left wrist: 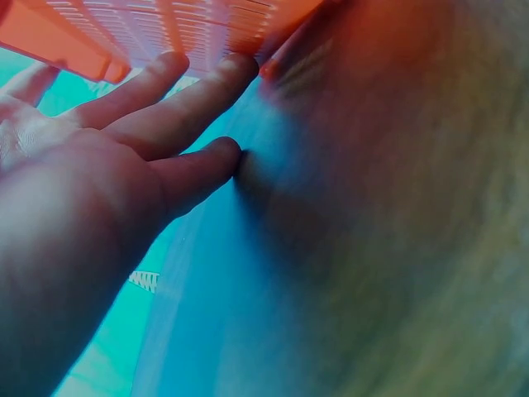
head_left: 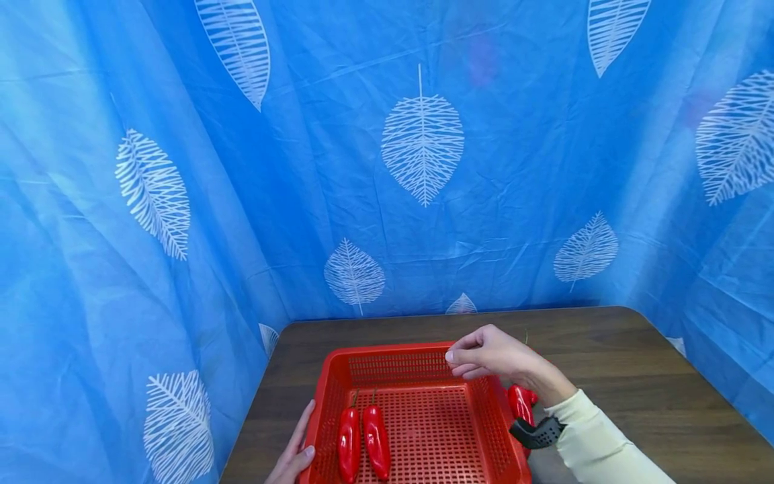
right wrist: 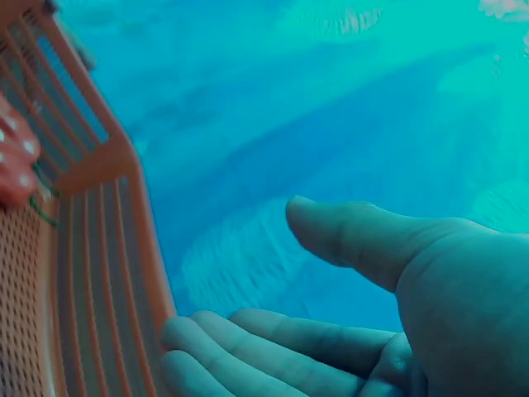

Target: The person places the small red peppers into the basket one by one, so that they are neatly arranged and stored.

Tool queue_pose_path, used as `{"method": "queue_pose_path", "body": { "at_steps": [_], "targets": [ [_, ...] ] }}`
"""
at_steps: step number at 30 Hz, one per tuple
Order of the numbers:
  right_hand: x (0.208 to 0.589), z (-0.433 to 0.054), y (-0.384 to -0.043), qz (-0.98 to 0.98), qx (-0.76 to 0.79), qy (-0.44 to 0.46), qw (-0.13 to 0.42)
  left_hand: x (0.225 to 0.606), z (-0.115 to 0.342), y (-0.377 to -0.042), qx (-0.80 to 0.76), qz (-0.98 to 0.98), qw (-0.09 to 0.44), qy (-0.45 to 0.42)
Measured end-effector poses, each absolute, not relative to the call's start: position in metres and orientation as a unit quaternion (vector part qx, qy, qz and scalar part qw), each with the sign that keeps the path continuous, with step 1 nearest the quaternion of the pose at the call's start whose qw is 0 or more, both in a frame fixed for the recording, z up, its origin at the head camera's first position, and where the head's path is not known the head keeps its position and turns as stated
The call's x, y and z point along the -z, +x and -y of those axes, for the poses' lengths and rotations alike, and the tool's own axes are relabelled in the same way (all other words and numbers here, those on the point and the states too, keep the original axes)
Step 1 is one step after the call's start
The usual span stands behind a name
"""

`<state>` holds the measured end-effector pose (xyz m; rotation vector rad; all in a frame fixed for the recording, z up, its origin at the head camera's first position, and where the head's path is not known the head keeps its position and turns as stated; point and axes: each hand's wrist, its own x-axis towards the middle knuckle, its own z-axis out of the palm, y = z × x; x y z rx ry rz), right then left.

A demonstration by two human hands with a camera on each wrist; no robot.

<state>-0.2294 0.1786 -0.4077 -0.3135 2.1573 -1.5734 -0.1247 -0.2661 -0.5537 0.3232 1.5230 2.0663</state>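
A red plastic basket [head_left: 417, 348] with slotted walls sits on the table. Two long, glossy red chili peppers [head_left: 349, 444] with green stems lie side by side in its left half; they also show at the left edge of the right wrist view. My left hand [head_left: 294, 449] rests against the outside of the basket's left wall, its straight fingertips [left wrist: 235, 66] touching the slotted side. Over the far right corner of the basket hovers my right hand [head_left: 492, 353]. Its thumb stands apart from the loosely bent fingers [right wrist: 264, 351], with nothing between them.
More red peppers [head_left: 520, 402] lie just outside the basket's right wall, partly covered by my right forearm. The dark wooden table [head_left: 641, 376] extends to the right. Blue curtains [head_left: 484, 168] with white leaf prints hang behind it and at both sides.
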Motion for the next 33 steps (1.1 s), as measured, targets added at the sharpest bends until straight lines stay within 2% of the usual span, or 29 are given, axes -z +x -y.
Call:
{"method": "queue_pose_path", "body": {
  "at_steps": [6, 11, 19, 33],
  "targets": [
    [0.405, -0.220, -0.229, -0.780, 0.575, -0.103, 0.225, 0.553, 0.266, -0.125, -0.773, -0.562, 0.280, 0.094],
    [0.407, -0.252, -0.228, -0.775, 0.581, -0.102, 0.228, 0.553, 0.265, -0.125, -0.771, -0.559, 0.276, 0.128],
    [0.414, -0.300, -0.229, -0.725, 0.630, -0.106, 0.258, 0.552, 0.264, -0.124, -0.775, -0.556, 0.281, 0.109],
    [0.450, -0.374, -0.231, -0.717, 0.638, -0.054, 0.276, 0.556, 0.267, -0.122, -0.783, -0.536, 0.277, 0.150]
  ]
}}
